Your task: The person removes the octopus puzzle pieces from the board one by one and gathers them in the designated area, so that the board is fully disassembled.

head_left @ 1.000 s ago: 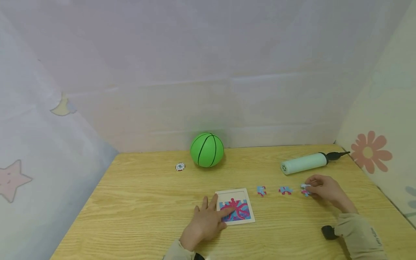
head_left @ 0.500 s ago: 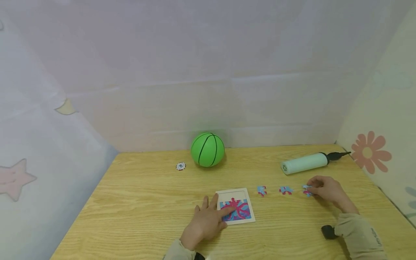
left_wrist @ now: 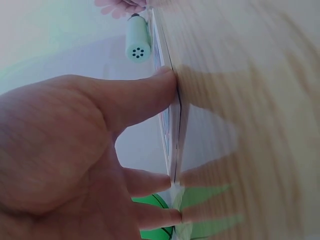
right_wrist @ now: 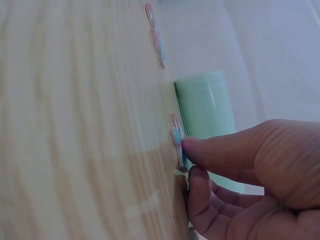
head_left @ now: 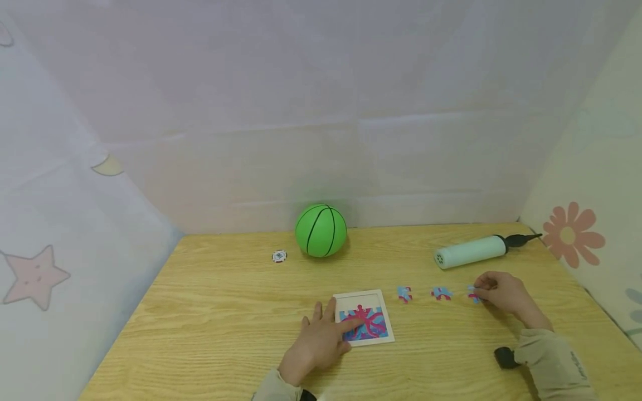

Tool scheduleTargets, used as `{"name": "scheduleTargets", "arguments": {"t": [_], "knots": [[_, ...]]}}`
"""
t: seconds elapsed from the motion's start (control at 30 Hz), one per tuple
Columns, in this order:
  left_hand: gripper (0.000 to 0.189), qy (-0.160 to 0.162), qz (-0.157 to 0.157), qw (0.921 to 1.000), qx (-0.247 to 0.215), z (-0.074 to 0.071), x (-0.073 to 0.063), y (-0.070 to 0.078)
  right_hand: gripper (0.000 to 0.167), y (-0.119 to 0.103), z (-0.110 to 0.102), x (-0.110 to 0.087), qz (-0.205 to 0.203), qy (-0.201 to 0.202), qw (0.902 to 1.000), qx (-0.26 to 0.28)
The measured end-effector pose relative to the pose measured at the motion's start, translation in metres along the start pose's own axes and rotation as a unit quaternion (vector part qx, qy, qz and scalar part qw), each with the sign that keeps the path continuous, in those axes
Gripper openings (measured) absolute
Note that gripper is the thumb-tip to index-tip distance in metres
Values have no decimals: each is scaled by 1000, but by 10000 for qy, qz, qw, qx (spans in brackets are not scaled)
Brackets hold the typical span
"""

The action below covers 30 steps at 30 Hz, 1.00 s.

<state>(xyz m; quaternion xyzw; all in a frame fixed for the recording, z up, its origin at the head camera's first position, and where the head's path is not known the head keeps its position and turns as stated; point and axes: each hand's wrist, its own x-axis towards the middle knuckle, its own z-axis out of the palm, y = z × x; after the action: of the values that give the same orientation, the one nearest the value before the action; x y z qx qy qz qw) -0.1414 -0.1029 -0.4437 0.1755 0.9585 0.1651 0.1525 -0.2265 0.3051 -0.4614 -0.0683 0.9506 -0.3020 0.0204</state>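
Observation:
My left hand [head_left: 317,341] lies with fingers spread on the left side of a square puzzle tray [head_left: 388,328]. One finger reaches over the pink and blue octopus picture [head_left: 368,323], which fills the tray's lower part; the upper strip shows bare backing. In the left wrist view the thumb [left_wrist: 145,97] touches the tray's edge. At the right, my right hand [head_left: 509,292] pinches a jigsaw piece [head_left: 472,295] between thumb and finger, low at the tabletop. Two more pieces, a middle one [head_left: 441,293] and a left one [head_left: 404,294], lie in a row between it and the tray.
A green ball [head_left: 321,230] stands at the back of the wooden table [head_left: 225,312], beside a poker chip [head_left: 279,256]. Behind the right hand lies a pale green hand pump [head_left: 471,252] with a black nozzle. Cloth walls [head_left: 321,139] enclose the back and sides.
My right hand and its jigsaw piece have shifted slightly to the right, and the piece appears turned a little. The left hand stays on the tray. The head view has moved slightly.

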Motion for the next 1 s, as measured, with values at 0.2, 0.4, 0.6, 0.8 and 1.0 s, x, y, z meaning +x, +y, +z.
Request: {"name": "scheduleTargets", "arguments": {"t": [0.2,0.4,0.6,0.8,1.0], "knots": [[49,68,73,9999,-95,0,0,-1,21,-3,-2,0,-1,4,10000,-98],[54,218,254,9993,-141,0,-4,-6,19,-25,0,1,-349,86,9993,34],[51,233,381,9990,-4,1,-13,-8,12,-61,17,8,-924,62,9953,276],[46,214,322,9992,82,1,-16,-7,6,-103,41,20,-1484,-348,9860,673],[45,289,265,9990,209,1,-14,-5,4,-138,69,31,-1850,-761,9748,992]]}}
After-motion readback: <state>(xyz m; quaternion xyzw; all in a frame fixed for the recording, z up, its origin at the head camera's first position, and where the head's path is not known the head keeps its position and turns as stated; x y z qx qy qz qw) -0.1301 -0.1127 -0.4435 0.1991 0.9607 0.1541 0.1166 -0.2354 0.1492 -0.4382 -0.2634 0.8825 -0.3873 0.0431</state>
